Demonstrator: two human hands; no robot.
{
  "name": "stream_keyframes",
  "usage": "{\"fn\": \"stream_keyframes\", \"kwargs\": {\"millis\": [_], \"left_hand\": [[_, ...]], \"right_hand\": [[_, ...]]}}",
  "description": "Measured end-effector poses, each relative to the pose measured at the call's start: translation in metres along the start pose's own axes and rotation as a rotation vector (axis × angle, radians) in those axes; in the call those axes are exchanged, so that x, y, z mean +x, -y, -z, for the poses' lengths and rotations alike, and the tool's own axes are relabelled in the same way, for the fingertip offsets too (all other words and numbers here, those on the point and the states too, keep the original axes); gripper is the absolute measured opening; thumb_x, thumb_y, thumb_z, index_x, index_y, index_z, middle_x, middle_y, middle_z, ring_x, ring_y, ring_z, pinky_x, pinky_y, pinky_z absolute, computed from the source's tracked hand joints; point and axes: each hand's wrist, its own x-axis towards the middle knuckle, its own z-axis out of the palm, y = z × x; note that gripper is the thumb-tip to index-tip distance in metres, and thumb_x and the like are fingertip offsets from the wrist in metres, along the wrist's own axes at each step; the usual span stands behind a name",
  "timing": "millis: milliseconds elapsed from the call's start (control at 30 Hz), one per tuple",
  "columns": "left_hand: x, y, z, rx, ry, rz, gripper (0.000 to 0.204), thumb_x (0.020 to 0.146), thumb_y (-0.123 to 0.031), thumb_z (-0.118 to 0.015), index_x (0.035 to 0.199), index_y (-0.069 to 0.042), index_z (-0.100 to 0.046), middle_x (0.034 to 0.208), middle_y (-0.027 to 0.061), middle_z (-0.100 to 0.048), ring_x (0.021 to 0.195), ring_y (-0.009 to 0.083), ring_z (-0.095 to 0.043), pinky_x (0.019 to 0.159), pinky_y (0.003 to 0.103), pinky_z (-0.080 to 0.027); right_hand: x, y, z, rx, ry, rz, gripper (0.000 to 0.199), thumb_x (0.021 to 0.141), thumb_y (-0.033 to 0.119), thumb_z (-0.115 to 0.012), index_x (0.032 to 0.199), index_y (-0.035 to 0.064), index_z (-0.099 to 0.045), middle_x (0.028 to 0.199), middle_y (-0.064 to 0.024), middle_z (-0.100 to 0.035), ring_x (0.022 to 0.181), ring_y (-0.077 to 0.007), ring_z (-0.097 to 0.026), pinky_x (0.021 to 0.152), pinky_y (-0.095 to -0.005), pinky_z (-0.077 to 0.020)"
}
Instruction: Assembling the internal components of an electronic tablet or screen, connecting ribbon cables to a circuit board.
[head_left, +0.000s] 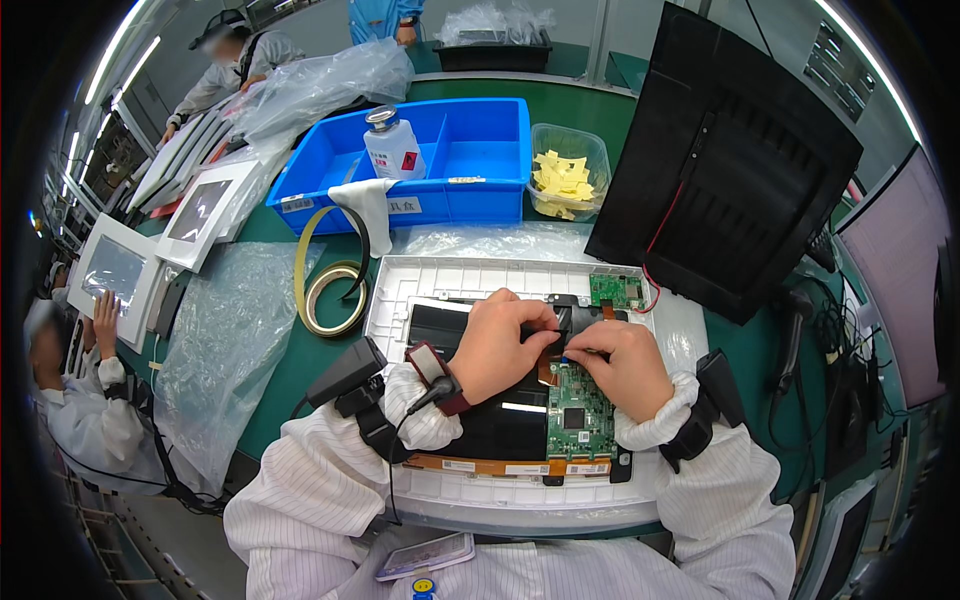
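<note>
A white plastic frame (385, 300) lies in front of me, holding a dark display panel (505, 440) and a green circuit board (590, 405). Above that board's upper end, my left hand (500, 345) and my right hand (628, 368) meet, both with fingers pinched together. Between the fingertips are a black strip-like piece (574, 319) and part of an orange flat cable (546, 371); exactly what each hand grips is hidden. A smaller green board (617, 291) with a red wire sits at the frame's far right corner.
Beyond the frame stand a blue divided bin (480, 195) with a white bottle (394, 150), and a clear tub of yellow pieces (565, 180). Tape rolls (335, 300) lie left; a large black panel (730, 160) and a scanner (793, 325) are right. Co-workers (100, 420) sit left.
</note>
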Motion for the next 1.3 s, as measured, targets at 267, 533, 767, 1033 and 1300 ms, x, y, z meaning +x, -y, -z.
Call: {"fn": "stream_keyframes", "kwargs": {"millis": [267,533,767,1033,1300], "left_hand": [[-0.0005,0.0018,-0.0021,-0.035,0.027,-0.011,0.007,0.067,-0.007,-0.062,0.073,-0.004,-0.059,0.065,0.0046,-0.057,0.068,0.0186,-0.047,0.064,0.028,-0.039],[-0.0013,-0.0002,-0.0022,-0.011,0.037,-0.007,0.006,0.068,-0.007,-0.062,0.072,-0.004,-0.059,0.063,0.0047,-0.058,0.066,0.0186,-0.046,0.063,0.028,-0.038],[-0.0019,-0.0002,-0.0032,-0.014,0.033,-0.01,0.007,0.067,-0.006,-0.062,0.072,-0.003,-0.059,0.064,0.0047,-0.058,0.066,0.0186,-0.047,0.062,0.029,-0.039],[-0.0028,-0.0016,-0.0037,-0.003,0.028,-0.002,0.007,0.067,-0.006,-0.063,0.072,-0.003,-0.059,0.063,0.0047,-0.058,0.067,0.0188,-0.048,0.063,0.029,-0.039],[-0.003,-0.0016,-0.0042,-0.005,0.029,0.0,0.007,0.067,-0.007,-0.062,0.072,-0.003,-0.059,0.063,0.0045,-0.059,0.067,0.0192,-0.048,0.064,0.029,-0.039]], "right_hand": [[-0.0002,0.0023,0.0018,-0.04,-0.023,0.005,0.007,0.066,0.012,-0.063,0.07,0.0066,-0.064,0.066,-0.007,-0.057,0.061,-0.0245,-0.055,0.055,-0.0323,-0.043],[-0.0001,0.0026,0.0023,-0.054,-0.02,0.005,0.007,0.067,0.011,-0.063,0.07,0.006,-0.063,0.066,-0.0067,-0.055,0.061,-0.0237,-0.054,0.055,-0.0321,-0.0426],[-0.0002,0.0026,0.0025,-0.063,-0.023,-0.002,0.006,0.067,0.011,-0.063,0.071,0.006,-0.063,0.066,-0.0064,-0.055,0.061,-0.0236,-0.054,0.055,-0.0318,-0.0425],[-0.0006,0.0032,0.0026,-0.055,-0.035,-0.003,0.006,0.066,0.01,-0.063,0.071,0.0061,-0.064,0.067,-0.0062,-0.055,0.062,-0.0234,-0.054,0.056,-0.0315,-0.0429],[-0.0002,0.0034,0.0028,-0.059,-0.029,-0.015,0.007,0.066,0.01,-0.063,0.071,0.0061,-0.064,0.067,-0.0061,-0.056,0.062,-0.0233,-0.054,0.056,-0.0312,-0.0432]]}}
